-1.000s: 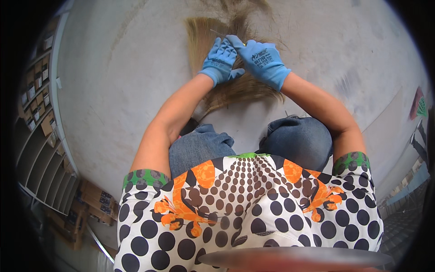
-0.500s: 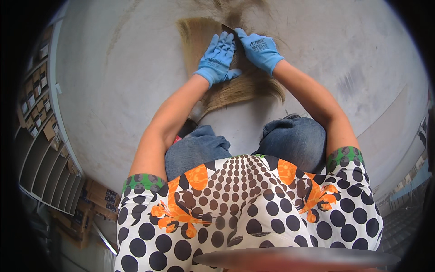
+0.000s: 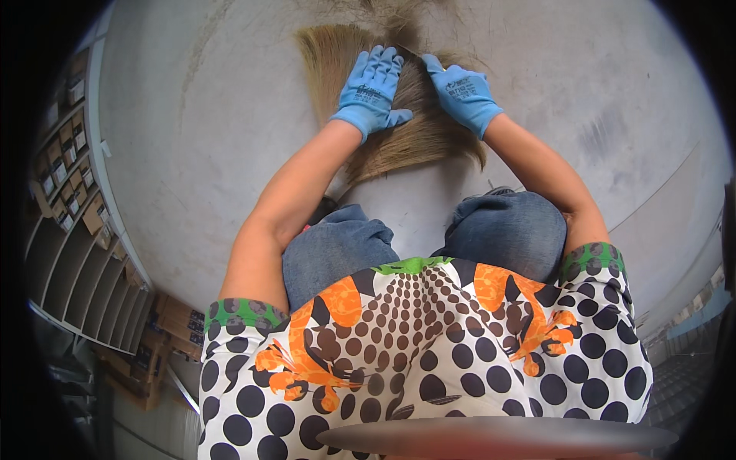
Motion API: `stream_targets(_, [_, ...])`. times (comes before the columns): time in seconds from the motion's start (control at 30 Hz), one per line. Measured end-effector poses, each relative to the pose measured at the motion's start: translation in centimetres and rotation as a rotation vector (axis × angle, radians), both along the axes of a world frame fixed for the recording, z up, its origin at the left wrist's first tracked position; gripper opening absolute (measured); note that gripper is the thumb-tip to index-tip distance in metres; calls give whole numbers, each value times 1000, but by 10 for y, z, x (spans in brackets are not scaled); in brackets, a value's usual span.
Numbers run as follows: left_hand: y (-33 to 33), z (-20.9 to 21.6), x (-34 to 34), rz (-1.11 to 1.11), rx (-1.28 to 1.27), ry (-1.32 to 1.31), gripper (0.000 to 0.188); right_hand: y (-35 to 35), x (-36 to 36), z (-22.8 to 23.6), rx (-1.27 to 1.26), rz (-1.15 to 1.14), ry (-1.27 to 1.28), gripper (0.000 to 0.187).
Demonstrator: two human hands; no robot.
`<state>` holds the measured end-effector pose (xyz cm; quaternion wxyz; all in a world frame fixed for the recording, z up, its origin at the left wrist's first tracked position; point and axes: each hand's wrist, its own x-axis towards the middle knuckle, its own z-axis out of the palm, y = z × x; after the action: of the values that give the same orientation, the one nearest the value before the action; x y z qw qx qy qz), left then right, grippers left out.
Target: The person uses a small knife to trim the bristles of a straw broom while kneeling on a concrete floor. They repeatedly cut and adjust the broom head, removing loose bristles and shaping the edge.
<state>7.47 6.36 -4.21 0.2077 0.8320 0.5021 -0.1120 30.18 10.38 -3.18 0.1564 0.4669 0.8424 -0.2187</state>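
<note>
Two fan-shaped spreads of tan broom bristles lie on the grey floor, one spread of bristles (image 3: 326,57) to the far left and another spread of bristles (image 3: 414,149) nearer my knees. My left hand (image 3: 372,92), in a blue glove, presses flat on the bristles with its fingers stretched out and the thumb apart. Just right of it, my gloved right hand (image 3: 466,93) is closed around a thin knife (image 3: 412,52), seen almost edge-on. The blade's tip points left, over the far end of the bristles. The knife's handle is hidden in my fist.
Loose dark fibres (image 3: 402,15) are scattered on the floor beyond my hands. My jean-covered knees (image 3: 502,234) are bent close to the bristles. At the left stands a shelf (image 3: 84,284) with small boxes (image 3: 73,149); brown cartons (image 3: 176,326) sit below it.
My right hand has moved right and slightly nearer, away from my left hand. The knife has turned from its dark flat side to nearly edge-on. My left hand stays on the bristles.
</note>
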Motion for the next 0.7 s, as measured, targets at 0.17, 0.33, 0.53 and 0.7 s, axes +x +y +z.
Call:
stream_targets(0.17, [3,-7,0,7,-5,16,115,-19,39,1,-34,-23,-93,61])
stream_targets(0.33, [0,-9,-15,5,-28,42,115,-23,23,13,28,-10,9,63])
stream_targets(0.53, [7,-6,-14,-5,-56,74,113,32,-45,2,118,80,122,56])
stream_targets(0.7, [9,-3,-12,-22,-67,100,114,34,-53,0,47,78,60,41])
